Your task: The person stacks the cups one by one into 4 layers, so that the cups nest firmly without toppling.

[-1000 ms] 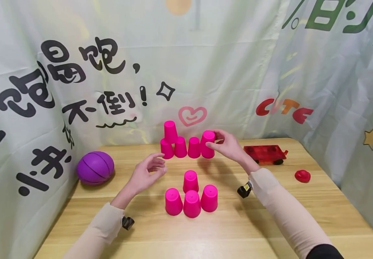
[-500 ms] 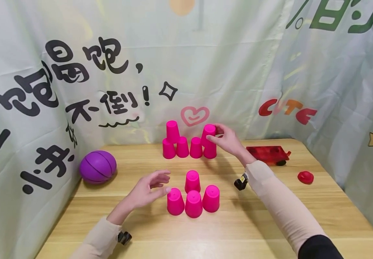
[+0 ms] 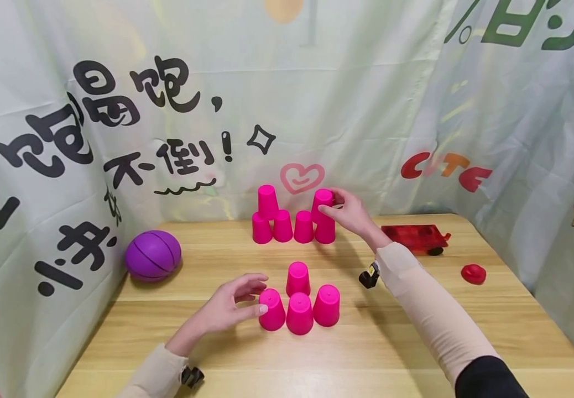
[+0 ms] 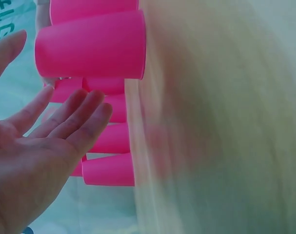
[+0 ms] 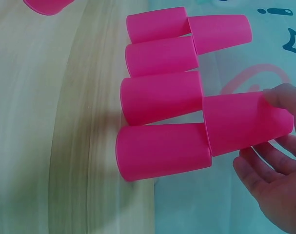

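A person's right grip (image 3: 351,213) pinches a pink cup (image 3: 319,201), likely light, slick and best held near its narrow end, atop the right end of the back row (image 3: 301,228), while the left grip (image 3: 227,307) hovers wide by another cup (image 3: 275,314) in front of that row.

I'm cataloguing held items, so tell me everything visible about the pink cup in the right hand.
The cup is bright pink, smooth and tapered, apparently plastic. It is upside down, closed narrow end up and wider rim down, roughly upright. The right hand holds it near the top. It sits in the upper level at the back of the table, its rim appearing to rest across the rightmost back cup and that one's neighbour. Its inside is hidden.
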`<state>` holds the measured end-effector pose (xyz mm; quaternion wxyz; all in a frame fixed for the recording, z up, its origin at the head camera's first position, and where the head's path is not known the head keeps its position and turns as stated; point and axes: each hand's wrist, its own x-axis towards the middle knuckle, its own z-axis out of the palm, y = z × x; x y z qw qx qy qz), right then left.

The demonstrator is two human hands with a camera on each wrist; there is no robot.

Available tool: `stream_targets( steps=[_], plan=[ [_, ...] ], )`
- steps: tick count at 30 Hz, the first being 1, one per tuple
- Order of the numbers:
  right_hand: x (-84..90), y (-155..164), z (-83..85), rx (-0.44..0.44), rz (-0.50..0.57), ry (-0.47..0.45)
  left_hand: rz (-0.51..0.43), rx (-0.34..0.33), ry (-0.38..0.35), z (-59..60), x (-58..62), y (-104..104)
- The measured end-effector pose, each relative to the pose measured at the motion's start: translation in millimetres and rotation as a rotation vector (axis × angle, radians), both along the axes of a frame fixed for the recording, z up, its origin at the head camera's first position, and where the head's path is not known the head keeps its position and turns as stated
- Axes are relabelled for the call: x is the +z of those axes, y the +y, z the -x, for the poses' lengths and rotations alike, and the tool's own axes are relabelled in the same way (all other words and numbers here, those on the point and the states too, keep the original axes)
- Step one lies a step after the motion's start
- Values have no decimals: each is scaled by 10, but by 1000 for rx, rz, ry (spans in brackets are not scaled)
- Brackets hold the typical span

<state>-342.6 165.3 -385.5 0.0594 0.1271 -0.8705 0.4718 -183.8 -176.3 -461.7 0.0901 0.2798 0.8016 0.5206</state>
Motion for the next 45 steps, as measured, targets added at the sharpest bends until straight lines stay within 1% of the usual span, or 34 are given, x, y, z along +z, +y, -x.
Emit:
stream_targets(
  steps=[4,9,21,29,40,45],
  plan=[
    [8,-18,20,-1,3,-14,-5,-15,-16,-24,-19,18],
    [22,-45,40,-2,-1,-28,-6,-13,-45,-37,-40,30],
    [25,-72,71,-1,-4,-48,0,-5,-89,-60,-31,36],
    [13,-81,96,4,6,-43,2,-4,-86,-66,-15,37],
    [9,-75,110,2,13,-41,9,6,-102,-37,-82,58],
    [4,-77,114,0,12,-35,8,5,-100,-37,-83,67]
  ],
)
